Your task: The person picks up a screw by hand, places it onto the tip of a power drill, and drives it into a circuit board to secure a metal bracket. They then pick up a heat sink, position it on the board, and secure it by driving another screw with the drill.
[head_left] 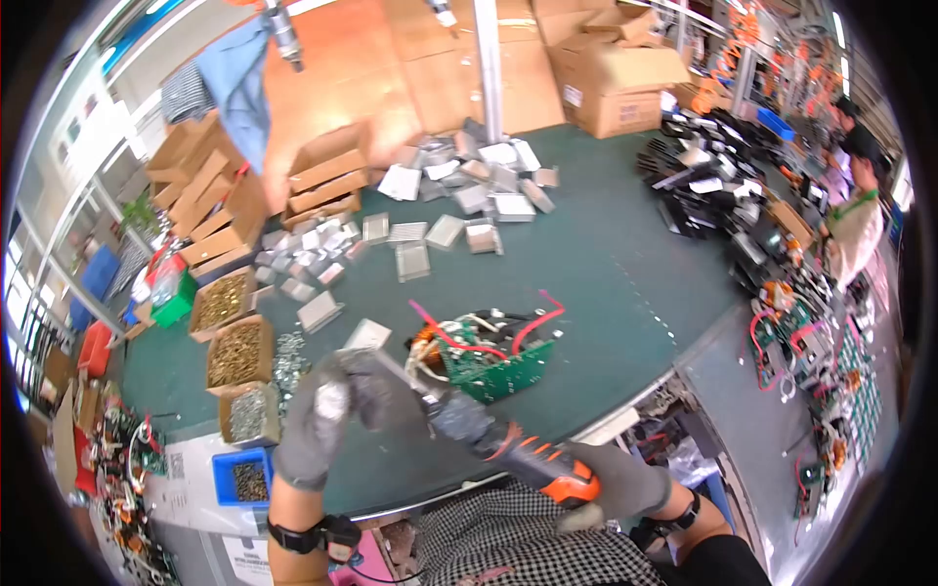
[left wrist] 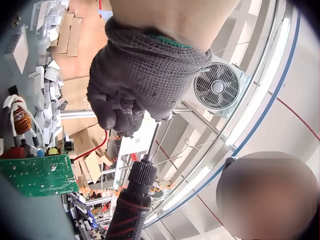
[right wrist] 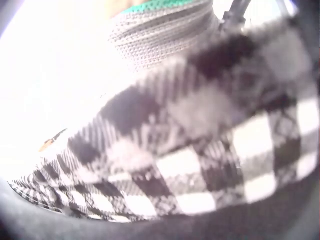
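Observation:
An orange and black electric screwdriver (head_left: pixel 508 444) is held over the near edge of the green table (head_left: pixel 606 264). My gloved right hand (head_left: pixel 616 485) grips its orange handle close to my checked shirt. My gloved left hand (head_left: pixel 318 420) curls round the front end. In the left wrist view the left hand's fingers (left wrist: pixel 122 112) pinch the metal bit (left wrist: pixel 155 137) just above the black chuck (left wrist: pixel 140 182). A green circuit board (head_left: pixel 493 361) with red wires and a copper coil lies on the table just beyond the tool. The right wrist view shows only a glove cuff (right wrist: pixel 160 30) and blurred checked cloth.
Cardboard boxes of screws (head_left: pixel 234 352) and a blue bin (head_left: pixel 239 479) stand at the left. Metal heat sinks (head_left: pixel 469 190) lie scattered further back, with cardboard boxes (head_left: pixel 616 88) behind. Black parts (head_left: pixel 703 186) pile up at the right, near another person (head_left: pixel 855 220).

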Demonstrator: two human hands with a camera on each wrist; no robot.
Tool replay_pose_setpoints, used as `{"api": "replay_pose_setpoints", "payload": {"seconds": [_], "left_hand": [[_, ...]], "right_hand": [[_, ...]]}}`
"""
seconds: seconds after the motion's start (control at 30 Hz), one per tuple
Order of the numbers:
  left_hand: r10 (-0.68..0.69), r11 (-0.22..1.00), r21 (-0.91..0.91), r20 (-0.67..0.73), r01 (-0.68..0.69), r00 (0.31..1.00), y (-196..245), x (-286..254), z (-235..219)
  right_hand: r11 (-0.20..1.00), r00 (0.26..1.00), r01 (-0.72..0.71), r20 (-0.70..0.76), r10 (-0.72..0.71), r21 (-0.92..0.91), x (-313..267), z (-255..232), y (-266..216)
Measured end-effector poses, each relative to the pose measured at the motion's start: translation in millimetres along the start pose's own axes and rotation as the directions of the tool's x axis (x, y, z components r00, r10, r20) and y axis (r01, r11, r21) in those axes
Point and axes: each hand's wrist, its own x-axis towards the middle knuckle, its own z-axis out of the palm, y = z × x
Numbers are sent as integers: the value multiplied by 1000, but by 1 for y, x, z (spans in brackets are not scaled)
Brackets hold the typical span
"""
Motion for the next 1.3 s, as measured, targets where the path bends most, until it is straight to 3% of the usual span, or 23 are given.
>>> {"api": "replay_pose_setpoints", "payload": {"seconds": [0.03, 0.1, 0.23, 0.37, 0.47, 0.53, 0.63, 0.67, 0.77, 0.8, 0.87, 0.9, 0.97, 1.0, 1.03, 1.07, 1.1, 1.17, 1.3], "left_hand": [[-36, 999, 4, 20, 36, 999, 5, 6, 1], [-63, 985, -160, -22, 58, 998, 3, 14, 14], [-177, 923, -347, 4, 168, 984, 1, 28, 18], [-123, 922, -368, 11, 118, 992, -16, 29, 17], [-92, 995, -25, 27, 93, 995, -18, 29, 4], [-77, 997, 39, 86, 74, 993, -19, 28, -6], [-49, 998, -19, 97, 51, 994, -16, 24, -4], [-43, 997, -62, 89, 49, 995, -15, 23, -2], [19, 999, -44, -8, -19, 1000, -16, 26, 8], [-16, 966, -259, 31, 23, 999, -16, 35, 6], [-62, 998, -33, -80, 60, 995, -29, 59, -9], [-76, 993, 80, -141, 88, 987, -39, 74, -14], [-127, 943, 292, -133, 162, 983, -64, 112, -20], [-150, 899, 393, -135, 192, 979, -82, 130, -22], [-98, 812, 563, -131, 155, 987, -111, 150, -22], [-48, 692, 712, -119, 119, 992, -131, 168, -20], [-129, 636, 745, -154, 201, 980, -133, 180, -15], [-285, 498, 793, -232, 351, 930, -135, 208, 3], [-316, 373, 834, -297, 406, 901, -144, 254, 22]], "right_hand": [[998, 999, -19, -46, 16, -58, 1, -1, 3], [996, 998, -22, -60, 17, -85, 5, -5, 3], [999, 998, -46, -36, 46, -17, 14, 0, 12], [996, 998, -70, -9, 70, -60, 15, 2, 15], [978, 993, -112, -49, 105, -176, 12, 3, 1], [936, 983, -173, -110, 145, -306, 9, 5, -5], [994, 996, -84, 3, 84, -72, 8, 2, -2], [992, 988, -127, 90, 129, -24, 9, -1, -1], [994, 997, -58, 45, 63, -89, 9, -6, -7], [949, 975, 168, -96, -199, -265, 9, -8, -2], [989, 979, 86, -194, -61, 122, 6, -22, -25], [948, 976, 51, -219, 20, 315, 8, -29, -34], [869, 885, 337, -437, -161, 362, 31, -37, -28], [911, 793, 404, -527, -305, 82, 47, -45, -21], [871, 756, 478, -558, -342, 114, 61, -50, -21], [853, 778, 469, -564, -276, 230, 72, -51, -26], [821, 801, 455, -562, -208, 345, 81, -51, -29], [779, 787, 498, -575, -222, 381, 102, -51, -19], [718, 807, 483, -574, -142, 501, 115, -45, -8]]}}
